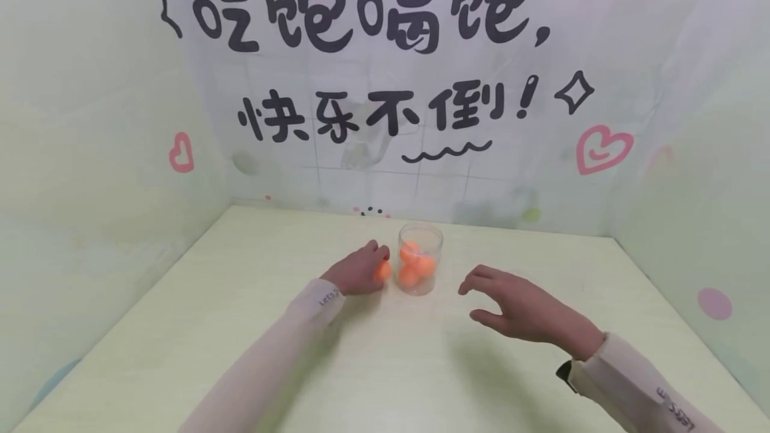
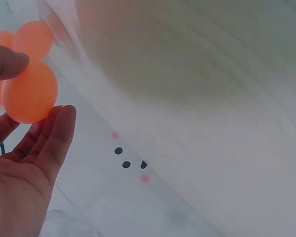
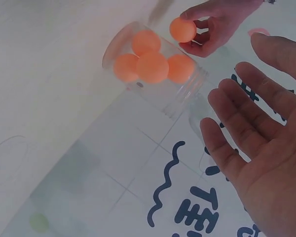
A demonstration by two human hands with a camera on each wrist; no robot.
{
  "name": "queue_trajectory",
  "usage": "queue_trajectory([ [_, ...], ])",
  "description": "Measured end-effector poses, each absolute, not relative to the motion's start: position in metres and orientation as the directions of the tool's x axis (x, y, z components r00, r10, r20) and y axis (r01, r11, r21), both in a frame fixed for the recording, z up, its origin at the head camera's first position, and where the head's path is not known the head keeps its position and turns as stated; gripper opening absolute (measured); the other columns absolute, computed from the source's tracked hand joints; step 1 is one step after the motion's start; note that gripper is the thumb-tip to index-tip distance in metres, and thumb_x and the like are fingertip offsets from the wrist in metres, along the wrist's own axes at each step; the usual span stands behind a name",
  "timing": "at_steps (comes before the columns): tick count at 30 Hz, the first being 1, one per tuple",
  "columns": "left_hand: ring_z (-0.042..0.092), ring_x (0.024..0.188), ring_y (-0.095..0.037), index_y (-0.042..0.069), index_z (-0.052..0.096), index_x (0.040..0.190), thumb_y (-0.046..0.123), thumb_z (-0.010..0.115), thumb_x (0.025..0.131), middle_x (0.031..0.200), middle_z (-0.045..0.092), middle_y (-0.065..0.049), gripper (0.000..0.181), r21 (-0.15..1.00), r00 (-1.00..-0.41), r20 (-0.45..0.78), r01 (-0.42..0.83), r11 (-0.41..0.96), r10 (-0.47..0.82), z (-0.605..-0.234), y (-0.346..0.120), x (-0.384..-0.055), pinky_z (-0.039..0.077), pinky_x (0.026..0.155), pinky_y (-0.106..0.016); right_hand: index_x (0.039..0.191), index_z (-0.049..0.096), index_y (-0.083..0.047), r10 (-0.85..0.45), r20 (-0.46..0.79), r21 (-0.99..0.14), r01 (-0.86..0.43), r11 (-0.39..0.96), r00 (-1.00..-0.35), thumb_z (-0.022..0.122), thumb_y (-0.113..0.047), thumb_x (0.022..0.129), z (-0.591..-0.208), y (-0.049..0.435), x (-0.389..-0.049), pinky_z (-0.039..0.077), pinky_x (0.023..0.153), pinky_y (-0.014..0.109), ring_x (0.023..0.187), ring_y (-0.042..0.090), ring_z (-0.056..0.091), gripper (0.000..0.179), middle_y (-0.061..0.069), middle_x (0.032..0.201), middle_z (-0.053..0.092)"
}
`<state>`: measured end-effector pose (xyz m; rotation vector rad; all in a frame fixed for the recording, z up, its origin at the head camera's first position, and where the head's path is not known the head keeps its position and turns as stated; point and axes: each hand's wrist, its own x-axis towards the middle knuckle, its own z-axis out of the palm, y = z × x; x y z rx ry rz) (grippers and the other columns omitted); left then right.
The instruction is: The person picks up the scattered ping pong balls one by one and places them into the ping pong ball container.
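Observation:
Between thumb and fingers, my left hand [image 1: 359, 270] pinches an orange ball [image 2: 30, 91], just left of a clear plastic jar [image 1: 420, 236]. Several more orange balls [image 3: 152, 67] lie inside the jar, which stands upright on the table. The right wrist view shows the pinched ball [image 3: 182, 30] beside the jar's wall, near its threaded mouth. To the right of the jar, my right hand [image 1: 522, 305] hovers over the table with relaxed, spread fingers and an empty palm.
The pale table [image 1: 385, 366] is enclosed by a back wall [image 1: 361, 172] with large black lettering and by side walls on the left and right. Pink hearts [image 1: 603, 150] and coloured dots decorate the walls. The jar stands near the table's back edge.

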<state>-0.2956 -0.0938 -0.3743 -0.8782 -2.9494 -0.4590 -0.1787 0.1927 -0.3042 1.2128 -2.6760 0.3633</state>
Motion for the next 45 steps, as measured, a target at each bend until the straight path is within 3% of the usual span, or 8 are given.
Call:
queue_trajectory([
  [8, 0.050, 0.076, -0.017, 0.006, 0.052, 0.109, 0.007, 0.066, 0.077, 0.095, 0.048, -0.007, 0.034, 0.255, -0.832, 0.148, 0.555, 0.792, 0.535, -0.356, -0.098, -0.297, 0.045, 0.070, -0.030, 0.107, 0.061, -0.015, -0.710, 0.251, -0.148, -0.751, 0.644, -0.658, 0.069, -0.013, 0.083, -0.307, 0.195, -0.179, 0.051, 0.078, 0.030, 0.089, 0.008, 0.060, 0.025, -0.007, 0.106, 0.059],
  [30, 0.052, 0.079, -0.019, 0.002, 0.051, 0.112, 0.006, 0.062, 0.078, 0.102, 0.051, -0.011, 0.035, 0.287, -0.768, 0.355, 0.633, 0.719, 0.534, -0.330, -0.091, -0.299, 0.047, 0.072, -0.030, 0.105, 0.062, -0.014, -0.722, 0.260, -0.147, -0.765, 0.627, -0.641, 0.070, -0.013, 0.082, -0.317, 0.196, -0.180, 0.051, 0.078, 0.029, 0.090, 0.009, 0.060, 0.024, -0.006, 0.106, 0.059],
  [45, 0.052, 0.082, -0.019, 0.004, 0.050, 0.115, 0.009, 0.062, 0.081, 0.104, 0.049, -0.010, 0.037, 0.299, -0.789, 0.308, 0.611, 0.733, 0.532, -0.307, -0.068, -0.302, 0.047, 0.074, -0.030, 0.105, 0.061, -0.014, -0.725, 0.266, -0.160, -0.771, 0.617, -0.635, 0.069, -0.013, 0.083, -0.322, 0.198, -0.180, 0.051, 0.079, 0.030, 0.092, 0.009, 0.060, 0.024, -0.005, 0.105, 0.060],
])
